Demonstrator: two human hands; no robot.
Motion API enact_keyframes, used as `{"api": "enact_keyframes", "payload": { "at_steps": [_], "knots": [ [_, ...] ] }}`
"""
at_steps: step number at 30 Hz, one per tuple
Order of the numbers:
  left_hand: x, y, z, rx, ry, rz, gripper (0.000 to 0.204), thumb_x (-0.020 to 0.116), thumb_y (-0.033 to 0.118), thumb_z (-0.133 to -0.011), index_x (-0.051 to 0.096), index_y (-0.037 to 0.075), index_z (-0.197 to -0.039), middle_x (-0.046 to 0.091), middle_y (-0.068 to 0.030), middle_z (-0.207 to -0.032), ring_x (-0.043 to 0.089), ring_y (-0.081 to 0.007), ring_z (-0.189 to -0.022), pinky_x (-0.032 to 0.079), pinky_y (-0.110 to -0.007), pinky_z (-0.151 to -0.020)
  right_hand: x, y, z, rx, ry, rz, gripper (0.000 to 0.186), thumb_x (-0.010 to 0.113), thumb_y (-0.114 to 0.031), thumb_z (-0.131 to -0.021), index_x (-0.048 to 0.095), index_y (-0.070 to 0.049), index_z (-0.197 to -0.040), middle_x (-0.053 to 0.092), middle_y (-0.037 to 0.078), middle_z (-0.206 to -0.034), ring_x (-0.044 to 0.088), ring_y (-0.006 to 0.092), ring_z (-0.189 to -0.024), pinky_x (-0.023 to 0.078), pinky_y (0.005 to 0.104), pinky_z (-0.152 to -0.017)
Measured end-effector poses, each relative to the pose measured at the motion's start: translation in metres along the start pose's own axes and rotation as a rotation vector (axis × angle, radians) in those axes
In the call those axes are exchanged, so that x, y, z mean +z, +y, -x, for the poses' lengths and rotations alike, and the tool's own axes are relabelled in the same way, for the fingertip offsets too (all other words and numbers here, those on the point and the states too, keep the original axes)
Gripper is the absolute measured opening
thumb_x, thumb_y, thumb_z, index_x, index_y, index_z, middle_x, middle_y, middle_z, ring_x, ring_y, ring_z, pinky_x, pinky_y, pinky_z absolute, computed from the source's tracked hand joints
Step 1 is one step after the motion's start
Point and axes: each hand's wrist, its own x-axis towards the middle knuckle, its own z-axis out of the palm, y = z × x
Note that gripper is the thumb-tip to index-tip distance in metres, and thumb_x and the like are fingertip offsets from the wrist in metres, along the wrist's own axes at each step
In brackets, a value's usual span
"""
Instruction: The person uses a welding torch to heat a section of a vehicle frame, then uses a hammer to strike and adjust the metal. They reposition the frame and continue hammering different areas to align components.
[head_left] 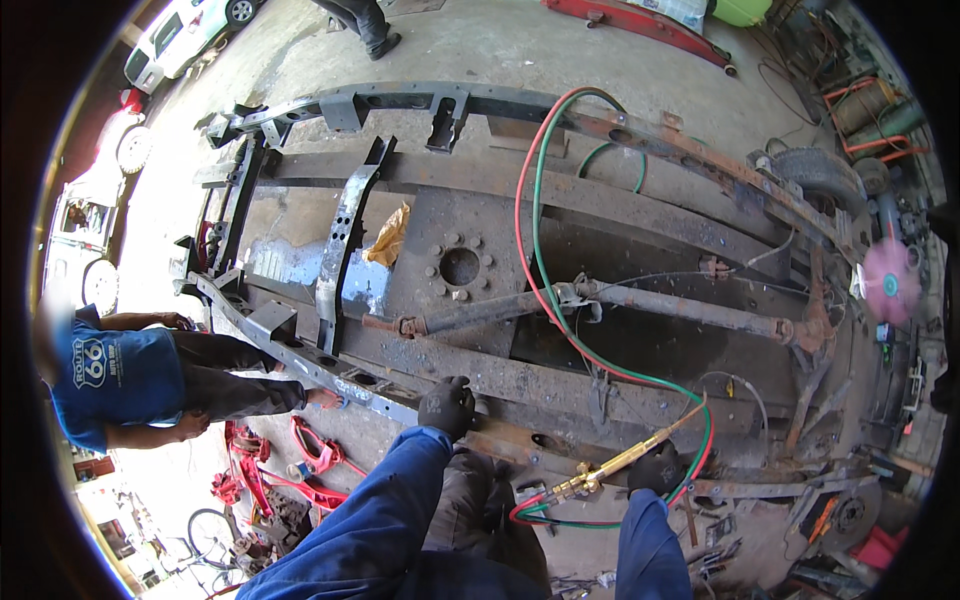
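Observation:
My left hand (446, 408), in a dark glove, has its fingers curled on the near frame rail (385, 400) of a stripped vehicle chassis. My right hand (655, 468), also gloved, is closed beside the brass cutting torch (607, 470), touching or very near it; whether it grips the torch is unclear. The torch points up and right, with red and green hoses (530, 220) looping from its lower end over the chassis. A drive shaft (680, 305) runs through the middle, near a loose black crossmember (340, 240) and a crumpled yellow rag (388, 235).
Another person (120, 380) in a blue shirt stands at left; legs (365, 25) show at top. Red metal parts (310, 450) lie at lower left. Cars (180, 40) stand upper left, a red floor jack (640, 30) at top, a pink fan (890, 280) and gas cylinders (865, 110) right.

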Motion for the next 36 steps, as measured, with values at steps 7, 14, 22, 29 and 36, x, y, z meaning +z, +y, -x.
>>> {"api": "enact_keyframes", "payload": {
  "at_steps": [7, 14, 22, 29, 36],
  "knots": [
    [0.0011, -0.0011, -0.0003, -0.002, -0.002, -0.004, 0.035, 0.064, 0.026, -0.099, 0.07, 0.011, -0.129, 0.072, -0.0193, -0.126, 0.071, -0.0408, -0.112, 0.057, -0.051, -0.097, 0.0015, 0.0007, 0.0, -0.011, 0.022, -0.006, 0.027, 0.065, -0.032, -0.1, 0.074, -0.008, -0.093, 0.075, 0.018, -0.089, 0.071, 0.0417, -0.086, 0.051, 0.0564, -0.077],
    [-0.0001, 0.0001, 0.0, -0.009, 0.003, 0.0, 0.035, 0.065, 0.027, -0.098, 0.07, 0.011, -0.129, 0.072, -0.019, -0.125, 0.071, -0.0408, -0.112, 0.057, -0.051, -0.097, 0.0065, 0.0037, -0.0001, -0.014, 0.043, -0.031, 0.027, 0.065, -0.031, -0.101, 0.075, -0.008, -0.093, 0.075, 0.018, -0.087, 0.071, 0.0421, -0.085, 0.051, 0.0563, -0.077],
    [-0.0007, 0.0014, 0.0, -0.017, -0.002, 0.011, 0.035, 0.065, 0.026, -0.097, 0.071, 0.011, -0.128, 0.072, -0.0187, -0.125, 0.071, -0.0402, -0.113, 0.056, -0.052, -0.098, 0.0059, 0.0046, 0.0002, -0.002, 0.008, 0.014, 0.029, 0.065, -0.034, -0.1, 0.075, -0.008, -0.095, 0.075, 0.017, -0.09, 0.07, 0.0421, -0.087, 0.051, 0.0566, -0.08],
    [-0.0001, 0.0001, 0.0005, -0.009, 0.015, 0.003, 0.034, 0.065, 0.025, -0.097, 0.071, 0.011, -0.128, 0.073, -0.0194, -0.123, 0.072, -0.0409, -0.111, 0.057, -0.052, -0.096, 0.0043, 0.003, -0.0011, 0.011, -0.016, -0.006, 0.029, 0.064, -0.035, -0.1, 0.076, -0.008, -0.096, 0.075, 0.018, -0.092, 0.07, 0.0424, -0.09, 0.051, 0.0567, -0.081],
    [0.0018, -0.0002, -0.0008, -0.006, 0.015, 0.008, 0.034, 0.065, 0.026, -0.097, 0.071, 0.011, -0.128, 0.073, -0.02, -0.122, 0.072, -0.0411, -0.11, 0.058, -0.052, -0.095, 0.0017, 0.0027, -0.0009, 0.014, -0.047, -0.014, 0.029, 0.065, -0.035, -0.1, 0.076, -0.009, -0.098, 0.076, 0.018, -0.093, 0.07, 0.0422, -0.091, 0.051, 0.0568, -0.081]
  ]
}}
